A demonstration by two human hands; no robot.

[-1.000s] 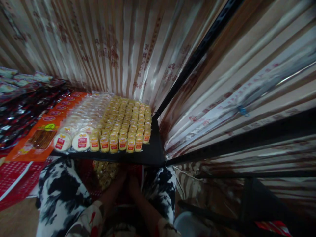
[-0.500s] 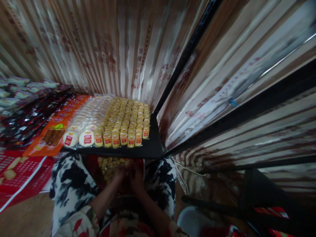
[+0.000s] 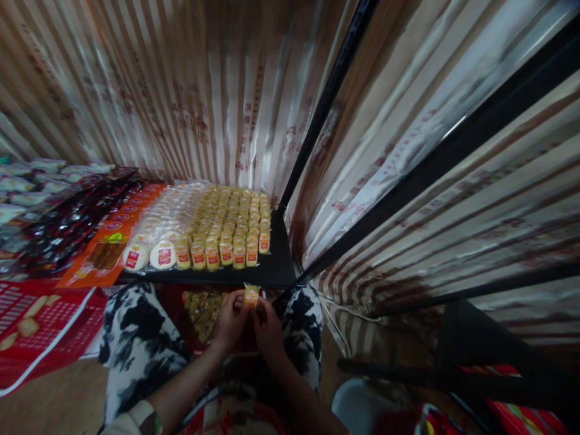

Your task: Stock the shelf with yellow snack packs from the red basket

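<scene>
Striped sheeting (image 3: 181, 78) walls off a dim corner behind a black tabletop (image 3: 277, 263). Just off its near edge, the left hand (image 3: 230, 320) and right hand (image 3: 269, 326) together pinch one small packet (image 3: 251, 296) between their fingertips. Its glossy wrapper could slip from so light a hold. On the tabletop, rows of yellow wrapped packets (image 3: 231, 223) stand close together, bare black to their right; a knock to the near row could topple them.

Discs (image 3: 163, 256) lie between pouch (image 3: 109, 240) and small packs (image 3: 229, 225), rightmost on the shelf (image 3: 280, 257); curtain (image 3: 181, 90) behind; in front, hands (image 3: 230, 321) around one pack (image 3: 251, 296).
</scene>
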